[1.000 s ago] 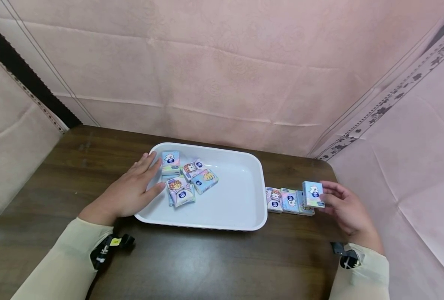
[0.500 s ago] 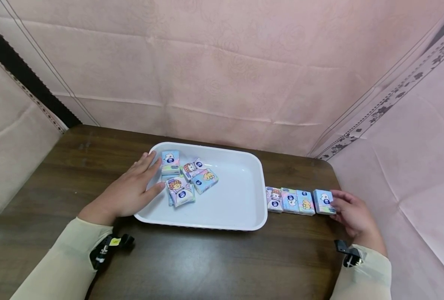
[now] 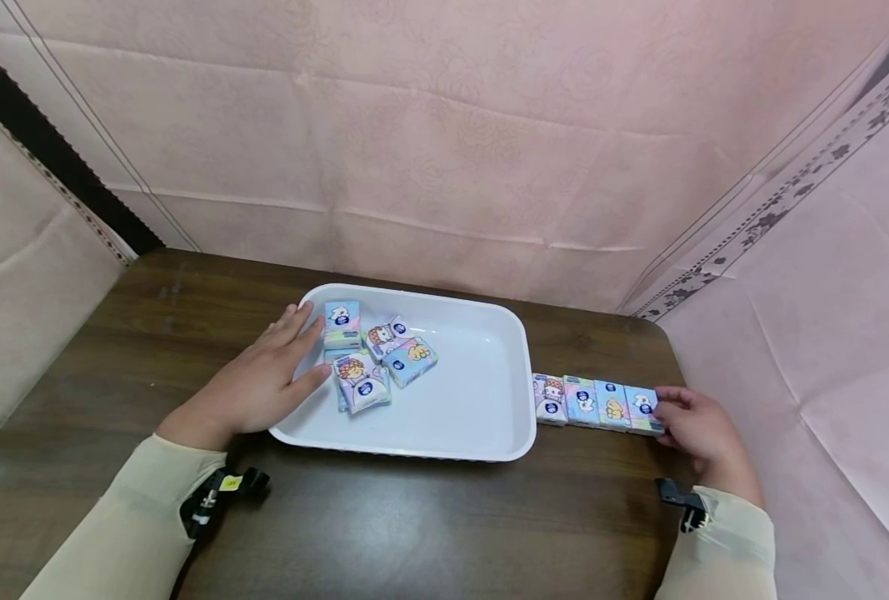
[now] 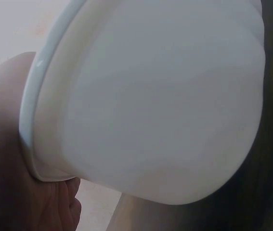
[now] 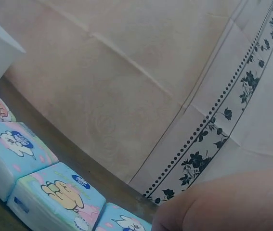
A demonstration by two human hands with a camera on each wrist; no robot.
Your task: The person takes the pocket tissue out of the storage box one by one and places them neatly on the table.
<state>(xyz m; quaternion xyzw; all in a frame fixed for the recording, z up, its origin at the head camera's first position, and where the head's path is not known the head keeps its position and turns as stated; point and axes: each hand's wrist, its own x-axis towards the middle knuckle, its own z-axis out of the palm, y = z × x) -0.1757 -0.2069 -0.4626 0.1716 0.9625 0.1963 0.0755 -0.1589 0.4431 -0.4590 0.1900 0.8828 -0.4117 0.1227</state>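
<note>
My left hand (image 3: 267,379) rests with straight fingers on the left rim of a white tray (image 3: 474,392); the left wrist view shows the tray's outer wall (image 4: 155,110) close up. Beyond the tray's right side, small tissue packs lie in a row on the table. From the tray outward come a purple pack (image 3: 550,398), a blue pack with a white character (image 3: 581,402) and a blue pack with a yellow character (image 3: 612,406). The outermost blue tissue pack (image 3: 641,409) sits against its neighbour, pinched at its right edge by my right hand (image 3: 702,429).
Inside the tray's left half, several more tissue packs are heaped, among them a purple pack (image 3: 362,385) on top and a blue pack (image 3: 411,361). Pink patterned cloth (image 3: 429,167) stands behind the dark wooden table (image 3: 429,525) and along its sides.
My right hand has carried the blue tissue pack from above the row out to its right end, lowered it, then slid it left against the yellow-character pack. The left hand has stayed still.
</note>
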